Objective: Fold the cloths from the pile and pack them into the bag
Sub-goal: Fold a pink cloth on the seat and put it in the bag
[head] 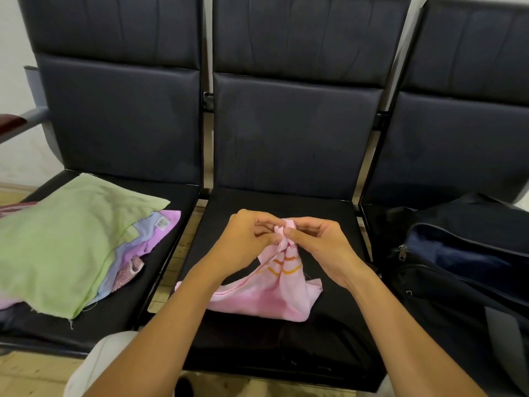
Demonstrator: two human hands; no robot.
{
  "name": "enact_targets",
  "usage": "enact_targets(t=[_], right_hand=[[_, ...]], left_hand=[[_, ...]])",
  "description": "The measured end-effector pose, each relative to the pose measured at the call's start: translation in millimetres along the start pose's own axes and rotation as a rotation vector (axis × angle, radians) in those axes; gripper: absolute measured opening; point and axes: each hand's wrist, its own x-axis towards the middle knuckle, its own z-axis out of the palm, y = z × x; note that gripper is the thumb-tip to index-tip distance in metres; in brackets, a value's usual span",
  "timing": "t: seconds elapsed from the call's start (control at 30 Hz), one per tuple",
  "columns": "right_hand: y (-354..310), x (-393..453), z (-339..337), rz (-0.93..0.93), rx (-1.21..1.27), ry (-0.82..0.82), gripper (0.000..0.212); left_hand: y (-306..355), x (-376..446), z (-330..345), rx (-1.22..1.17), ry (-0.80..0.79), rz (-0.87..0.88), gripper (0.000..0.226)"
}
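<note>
- Over the near half of the middle seat (329, 213), both hands meet at one spot: the left hand (243, 242) and the right hand (320, 245) each pinch the same bunched corner of a pink cloth (266, 299) between thumb and curled fingers.
- From that pinch the pink cloth hangs in a soft cone, and its lower edge lies rumpled on the seat; it is thin and limp, with orange and yellow curved stripes near the top.
- Folding of this piece looks barely begun: no flat fold shows yet.
- On the left seat the pile (71, 245) remains, with a large green cloth (65, 236) on top, slightly fuzzy, frayed threads at its near corner, and lilac, pale blue and patterned pink layers poking out beneath to the right.
- On the right seat sits the bag (458, 267), dark navy fabric, zip open; what lies inside I cannot tell.
- Most of the job seems left, judging by the pile.
- Seats are smooth black padded vinyl.
</note>
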Motion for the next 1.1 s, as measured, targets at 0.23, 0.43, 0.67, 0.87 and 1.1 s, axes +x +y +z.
enact_targets(t=[0.23, 0.43, 0.67, 0.87, 1.1], right_hand=[[0.8, -1.2, 0.1, -0.044, -0.050, -0.036, 0.026], [0.3, -1.5, -1.7, -0.055, -0.030, -0.009, 0.022], [-2.6, -2.9, -2.1, -0.053, -0.043, -0.042, 0.022], [-6.5, -6.2, 0.0, -0.050, -0.042, -0.114, 0.025], [-8.6, -7.6, -0.2, -0.142, 0.005, -0.006, 0.026]], left_hand=[[-1.3, 1.0, 1.1, 0.002, 0.029, 0.020, 0.021], [-0.6, 1.2, 1.1, 0.045, 0.012, 0.068, 0.025], [0.2, 2.8, 1.5, 0.120, 0.073, 0.106, 0.012], [-2.5, 3.8, 7.6, 0.198, 0.125, 0.173, 0.008], [-4.3, 5.6, 7.4, 0.141, 0.171, 0.152, 0.012]])
